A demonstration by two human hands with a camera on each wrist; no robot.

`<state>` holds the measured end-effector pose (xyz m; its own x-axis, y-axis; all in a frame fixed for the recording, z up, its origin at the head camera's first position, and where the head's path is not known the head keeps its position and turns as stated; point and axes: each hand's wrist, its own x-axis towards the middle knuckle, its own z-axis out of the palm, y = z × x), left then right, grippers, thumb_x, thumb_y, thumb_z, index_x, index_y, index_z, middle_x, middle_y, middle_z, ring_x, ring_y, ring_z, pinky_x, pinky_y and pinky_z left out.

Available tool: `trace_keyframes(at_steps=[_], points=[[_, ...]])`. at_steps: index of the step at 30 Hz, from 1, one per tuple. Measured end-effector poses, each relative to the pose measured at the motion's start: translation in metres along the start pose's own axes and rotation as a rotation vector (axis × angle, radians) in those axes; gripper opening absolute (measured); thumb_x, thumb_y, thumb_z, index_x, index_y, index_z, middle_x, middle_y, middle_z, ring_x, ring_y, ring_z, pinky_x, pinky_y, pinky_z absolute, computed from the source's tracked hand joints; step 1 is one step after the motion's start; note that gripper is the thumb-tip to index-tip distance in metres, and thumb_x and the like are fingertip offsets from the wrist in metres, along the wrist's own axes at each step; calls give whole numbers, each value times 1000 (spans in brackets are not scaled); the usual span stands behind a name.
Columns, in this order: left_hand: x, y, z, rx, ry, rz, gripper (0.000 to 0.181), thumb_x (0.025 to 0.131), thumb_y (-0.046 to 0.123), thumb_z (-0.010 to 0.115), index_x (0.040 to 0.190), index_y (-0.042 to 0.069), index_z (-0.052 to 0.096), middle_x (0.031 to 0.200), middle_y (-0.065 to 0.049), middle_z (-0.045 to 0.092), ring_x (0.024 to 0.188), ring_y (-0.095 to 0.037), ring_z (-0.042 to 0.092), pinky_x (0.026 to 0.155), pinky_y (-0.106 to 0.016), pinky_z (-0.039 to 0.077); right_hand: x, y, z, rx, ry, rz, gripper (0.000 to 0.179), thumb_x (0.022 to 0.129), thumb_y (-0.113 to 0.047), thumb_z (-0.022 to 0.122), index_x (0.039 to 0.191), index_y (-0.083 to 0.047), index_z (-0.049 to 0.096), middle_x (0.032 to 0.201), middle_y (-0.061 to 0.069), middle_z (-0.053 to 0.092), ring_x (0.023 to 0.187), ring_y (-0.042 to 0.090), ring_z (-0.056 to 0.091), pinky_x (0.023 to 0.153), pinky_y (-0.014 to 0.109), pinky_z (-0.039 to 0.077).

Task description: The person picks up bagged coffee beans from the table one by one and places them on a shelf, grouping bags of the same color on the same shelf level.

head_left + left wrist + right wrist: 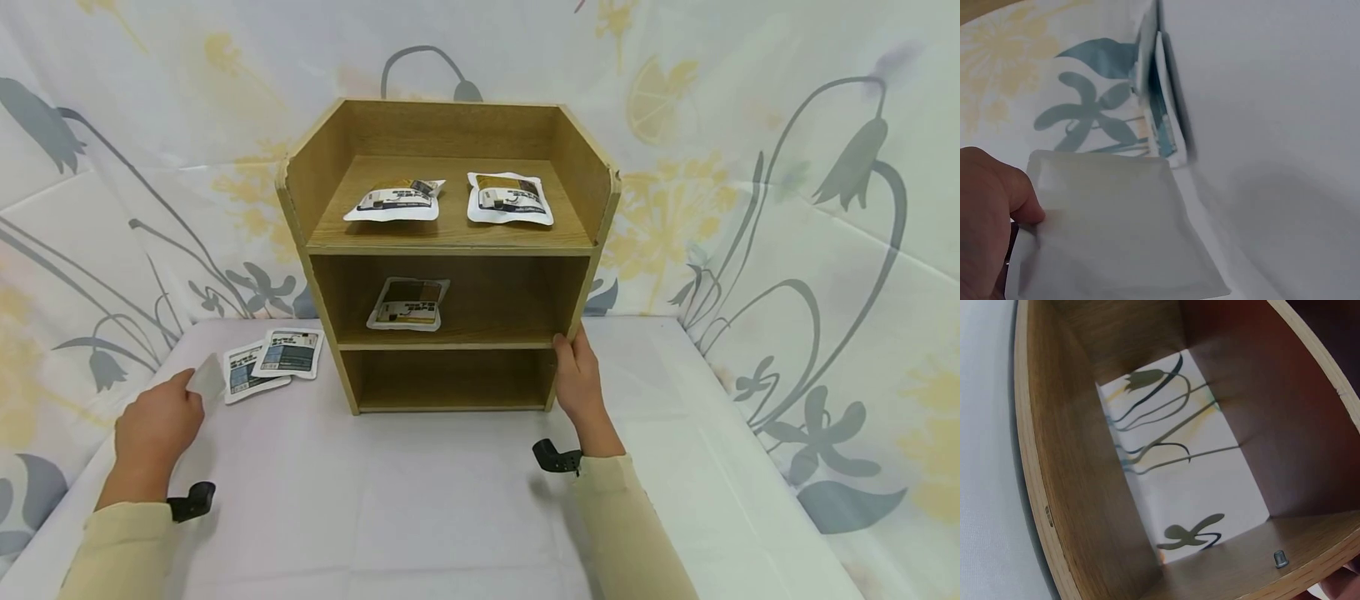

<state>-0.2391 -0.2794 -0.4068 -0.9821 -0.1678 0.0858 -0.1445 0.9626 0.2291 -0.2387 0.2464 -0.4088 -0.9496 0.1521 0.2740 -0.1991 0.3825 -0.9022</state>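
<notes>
A small wooden shelf unit [465, 250] stands on the white-covered table. My right hand [579, 379] grips its right side panel near the middle board; in the right wrist view fingers [1340, 582] show at the panel's edge. My left hand [159, 421] pinches a flat white sealed pouch [1110, 225] by its edge, plain side towards the left wrist camera. Just beyond it, two printed pouches overlap on the table, the upper pouch [288, 354] lying partly on the lower pouch [243, 379].
The top board carries a left pouch [397, 202] and a right pouch [510, 200]. Another pouch [408, 307] lies in the left part of the middle compartment. Flower-patterned cloth [750, 167] hangs behind and at the sides. A metal peg [1280, 559] sticks out inside the shelf.
</notes>
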Motion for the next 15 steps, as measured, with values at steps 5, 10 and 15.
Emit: trace_keyframes(at_steps=[5,10,15], points=[[-5,12,-8,10,6,35,42,93,11,37,130,-8,45,108,-39,58,77,-49,60,57,-55,49,-2,1,1,-3,2,-2,52,104,-38,28,154,-28,21,151,11,39,139,31,38,112,56,34],[-9,24,-16,21,15,74,40,92,8,39,128,-8,46,106,-39,59,79,-50,60,60,-57,50,-2,2,1,-16,1,1,51,104,-38,28,154,-26,23,150,12,40,139,31,39,113,55,33],[-13,37,-22,12,57,143,37,91,5,41,124,-9,49,102,-39,61,77,-49,61,61,-58,49,0,0,0,-16,-3,-8,52,104,-38,28,154,-27,21,152,10,38,139,30,39,112,55,34]])
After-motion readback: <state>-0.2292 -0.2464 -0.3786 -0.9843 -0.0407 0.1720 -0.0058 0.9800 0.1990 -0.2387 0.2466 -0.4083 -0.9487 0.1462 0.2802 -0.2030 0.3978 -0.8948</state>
